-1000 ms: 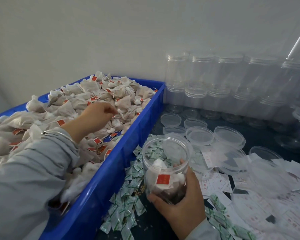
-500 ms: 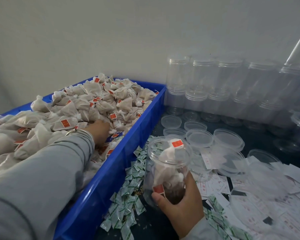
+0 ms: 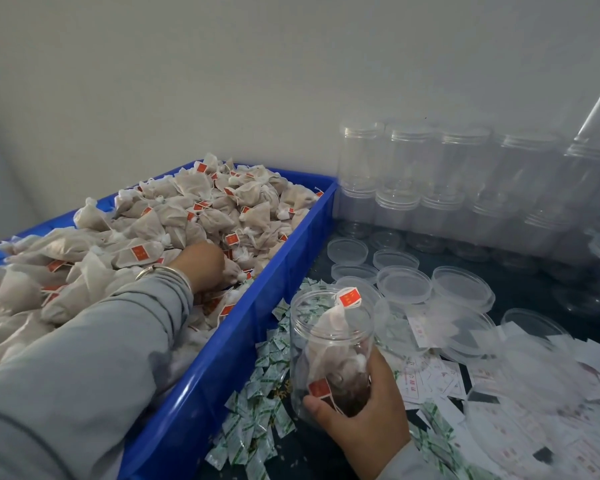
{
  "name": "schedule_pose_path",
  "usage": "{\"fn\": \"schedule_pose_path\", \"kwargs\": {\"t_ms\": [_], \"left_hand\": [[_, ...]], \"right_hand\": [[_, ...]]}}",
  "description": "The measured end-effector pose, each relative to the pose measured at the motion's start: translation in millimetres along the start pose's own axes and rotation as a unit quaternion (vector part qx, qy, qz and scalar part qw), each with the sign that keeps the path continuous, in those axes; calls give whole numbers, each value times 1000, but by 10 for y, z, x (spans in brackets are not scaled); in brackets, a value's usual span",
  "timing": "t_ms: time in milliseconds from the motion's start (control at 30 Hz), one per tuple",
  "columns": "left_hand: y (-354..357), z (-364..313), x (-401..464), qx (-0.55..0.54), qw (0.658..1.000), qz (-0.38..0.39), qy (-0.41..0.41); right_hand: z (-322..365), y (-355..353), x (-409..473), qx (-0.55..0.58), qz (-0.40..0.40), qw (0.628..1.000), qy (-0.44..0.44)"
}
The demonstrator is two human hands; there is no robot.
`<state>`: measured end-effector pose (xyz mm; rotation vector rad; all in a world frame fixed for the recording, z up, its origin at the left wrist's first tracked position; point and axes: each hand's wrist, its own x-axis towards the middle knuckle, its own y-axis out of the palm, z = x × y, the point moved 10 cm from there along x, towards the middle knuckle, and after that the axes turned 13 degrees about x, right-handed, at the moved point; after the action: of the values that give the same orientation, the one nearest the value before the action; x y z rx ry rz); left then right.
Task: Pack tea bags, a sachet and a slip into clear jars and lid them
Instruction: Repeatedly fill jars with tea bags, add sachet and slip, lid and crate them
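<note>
The tea bags heaped in the blue crate look light and soft; I think it is best to pinch one by its gathered top. The left hand reaches down among them, fingers buried, so I cannot tell its grip. The right hand wraps the tilted clear jar low, beside the crate, a few bags inside.
</note>
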<state>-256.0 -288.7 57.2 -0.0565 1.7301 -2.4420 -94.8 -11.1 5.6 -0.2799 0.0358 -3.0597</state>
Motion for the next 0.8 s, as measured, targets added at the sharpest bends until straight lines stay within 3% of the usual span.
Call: {"fn": "schedule_pose_path", "kwargs": {"t_ms": [167,233,300,333,433,467,667,733,800], "left_hand": [[-90,108,-24,-221,975,-10,-21],[-122,137,-58,-354,935,0,-27],[-171,135,-119,-491,870,24,-40],[-205,132,-146,-523,850,30,-48],[-290,91,-223,-542,836,56,-68],[-300,46,-247,-573,813,77,-66],[-750,-325,-544,-751,646,109,78],[-881,-473,-677,-765,619,121,130],[-966,-606,-797,-756,619,124,174]], "right_hand": [[50,12,-11,21,4,1000,-14],[120,2,-18,44,0,998,-41],[126,-44,-13,46,-17,997,-52],[102,-45,-3,33,-19,998,-43],[-1,-76,27,-21,-34,999,-11],[-19,-83,37,-28,-37,999,-9],[-83,-70,46,-43,-48,998,-21],[-68,-67,48,-51,-48,997,-25],[-60,-70,52,-63,-49,996,-28]]}}
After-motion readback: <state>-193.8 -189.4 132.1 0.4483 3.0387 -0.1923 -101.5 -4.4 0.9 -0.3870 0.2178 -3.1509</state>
